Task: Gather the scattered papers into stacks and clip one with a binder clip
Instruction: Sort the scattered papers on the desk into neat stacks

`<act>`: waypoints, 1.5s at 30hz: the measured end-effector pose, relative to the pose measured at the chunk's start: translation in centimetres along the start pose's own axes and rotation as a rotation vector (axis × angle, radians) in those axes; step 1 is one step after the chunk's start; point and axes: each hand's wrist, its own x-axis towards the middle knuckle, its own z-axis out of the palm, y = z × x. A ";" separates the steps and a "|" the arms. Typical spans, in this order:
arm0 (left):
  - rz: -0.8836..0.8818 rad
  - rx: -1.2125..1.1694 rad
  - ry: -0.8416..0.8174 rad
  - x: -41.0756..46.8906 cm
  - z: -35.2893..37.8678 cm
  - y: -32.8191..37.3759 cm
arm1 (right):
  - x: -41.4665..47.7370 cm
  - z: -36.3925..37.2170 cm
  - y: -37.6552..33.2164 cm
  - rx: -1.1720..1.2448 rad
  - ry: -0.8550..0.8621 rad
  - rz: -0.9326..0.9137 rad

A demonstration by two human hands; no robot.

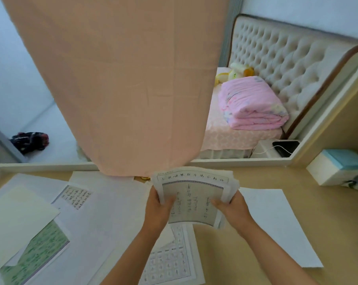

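Note:
Both hands hold a stack of papers (194, 194) upright above the desk, its front sheet printed with a grid and handwriting. My left hand (158, 208) grips the stack's left edge and my right hand (232, 208) grips its right edge. Loose sheets lie scattered over the left half of the desk: a green-patterned sheet (36, 258), a small handwritten sheet (75, 195), and a gridded sheet (170, 262) under my forearms. A blank white sheet (276, 225) lies to the right. A small golden object (145, 178), possibly a clip, peeks out below the curtain.
A pink curtain (122, 79) hangs over the desk's back edge (235, 161). A white and teal box (336, 167) stands at the right on the wooden desk (338, 233). Behind are a bed with a folded pink quilt (252, 105) and a nightstand.

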 end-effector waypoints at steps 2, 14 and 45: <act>-0.030 0.044 0.032 -0.9 1.4 -0.6 | 0.4 -1.1 1.4 -0.002 -0.063 0.019; 0.122 -0.131 0.364 -1.9 6.1 4.5 | 2.8 -3.6 3.9 0.006 -0.068 -0.017; 0.243 0.477 -0.015 -1.8 4.6 0.4 | 1.7 -2.9 -2.1 -0.623 0.116 -0.561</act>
